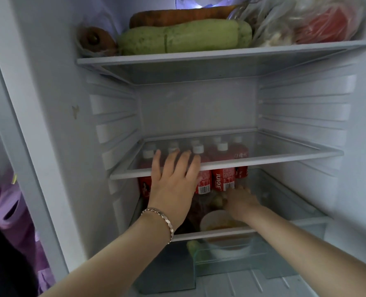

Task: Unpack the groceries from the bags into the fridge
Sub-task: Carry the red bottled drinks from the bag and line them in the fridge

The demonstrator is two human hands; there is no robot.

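Note:
I look into an open fridge. Several red juice bottles with white caps stand under the glass middle shelf. My left hand, with a bracelet at the wrist, rests flat on that shelf's front edge, fingers straight. My right hand reaches under the shelf to the base of the bottles; its fingers are blurred and partly hidden, so I cannot tell whether it holds one. On the top shelf lie a pale green marrow, carrots and clear bags with red produce.
A white bowl with orange food sits in front of the bottles on the lower shelf. Below it is a clear drawer with something green inside. A purple object shows at the far left outside the fridge wall.

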